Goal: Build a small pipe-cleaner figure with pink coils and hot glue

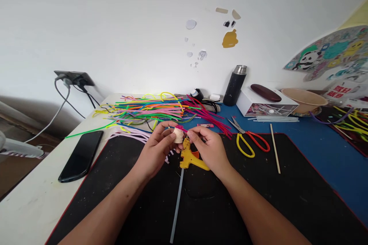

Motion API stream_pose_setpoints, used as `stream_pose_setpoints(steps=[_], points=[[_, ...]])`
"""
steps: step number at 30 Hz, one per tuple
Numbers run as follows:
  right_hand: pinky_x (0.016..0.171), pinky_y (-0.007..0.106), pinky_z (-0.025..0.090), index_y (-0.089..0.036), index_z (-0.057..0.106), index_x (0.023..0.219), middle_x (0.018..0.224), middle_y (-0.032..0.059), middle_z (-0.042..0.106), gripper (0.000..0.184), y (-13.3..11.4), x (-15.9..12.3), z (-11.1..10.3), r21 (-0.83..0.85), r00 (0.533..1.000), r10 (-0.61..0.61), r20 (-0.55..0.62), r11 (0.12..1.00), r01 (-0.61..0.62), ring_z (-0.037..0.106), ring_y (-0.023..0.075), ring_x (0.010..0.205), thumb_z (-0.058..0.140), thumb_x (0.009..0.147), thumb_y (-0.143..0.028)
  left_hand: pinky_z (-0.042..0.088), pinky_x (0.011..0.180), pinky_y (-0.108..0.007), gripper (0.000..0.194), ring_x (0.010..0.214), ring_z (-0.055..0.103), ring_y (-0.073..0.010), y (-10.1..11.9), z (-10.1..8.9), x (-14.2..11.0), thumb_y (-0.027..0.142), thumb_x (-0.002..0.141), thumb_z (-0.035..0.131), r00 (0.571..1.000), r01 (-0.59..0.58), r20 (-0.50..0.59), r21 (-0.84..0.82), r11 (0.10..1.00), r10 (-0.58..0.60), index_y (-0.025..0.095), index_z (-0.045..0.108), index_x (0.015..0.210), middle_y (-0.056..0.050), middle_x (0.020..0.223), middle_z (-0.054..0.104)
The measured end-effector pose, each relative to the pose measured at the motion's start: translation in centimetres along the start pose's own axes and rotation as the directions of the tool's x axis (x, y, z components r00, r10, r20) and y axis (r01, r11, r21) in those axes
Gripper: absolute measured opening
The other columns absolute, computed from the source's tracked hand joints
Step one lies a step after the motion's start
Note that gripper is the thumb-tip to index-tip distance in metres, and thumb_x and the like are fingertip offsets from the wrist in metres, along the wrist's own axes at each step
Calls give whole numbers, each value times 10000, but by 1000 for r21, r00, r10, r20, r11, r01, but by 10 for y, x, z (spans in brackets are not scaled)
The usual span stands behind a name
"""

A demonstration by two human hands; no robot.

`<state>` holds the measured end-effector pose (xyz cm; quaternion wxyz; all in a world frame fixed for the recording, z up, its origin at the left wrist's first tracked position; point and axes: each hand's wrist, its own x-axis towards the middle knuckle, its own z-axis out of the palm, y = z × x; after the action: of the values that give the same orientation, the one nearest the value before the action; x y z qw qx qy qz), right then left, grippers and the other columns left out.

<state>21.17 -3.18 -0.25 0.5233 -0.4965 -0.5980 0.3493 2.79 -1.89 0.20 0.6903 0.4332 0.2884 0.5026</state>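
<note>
The cylinder [178, 136] is cream, short and ribbed around its side. It is held nearly upright by the left hand [157, 146]. The stem [180, 127] is thin and magenta; it curls at the cylinder's top and extends to the right hand [209, 148].

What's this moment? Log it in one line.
left hand: holds cream roll | right hand: pinches magenta strand | glue gun: on black mat
</note>
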Motion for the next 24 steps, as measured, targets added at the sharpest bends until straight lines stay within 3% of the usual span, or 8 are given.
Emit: stream_pose_setpoints(steps=[6,24], points=[[706,314,512,-225,758,862,778,31,721,273,2,1,0,128,998,46,44,990,-52,660,213,745,725,958,-478,525,584,-245,333,668,693,-162,5,1,-1,324,865,849,997,69,26,-78,995,-68,247,675,1139,-24,844,756],[731,326,542,-213,772,886,842,41,753,414,10,5,-1,206,977,120,174,966,-156,681,214,788,775,899,-627,542,539,-191,295,617,709,-145,6,-11,0,263,919,783,965,220,188,-210,953,-181,199,664,1181,-81,892,789]])
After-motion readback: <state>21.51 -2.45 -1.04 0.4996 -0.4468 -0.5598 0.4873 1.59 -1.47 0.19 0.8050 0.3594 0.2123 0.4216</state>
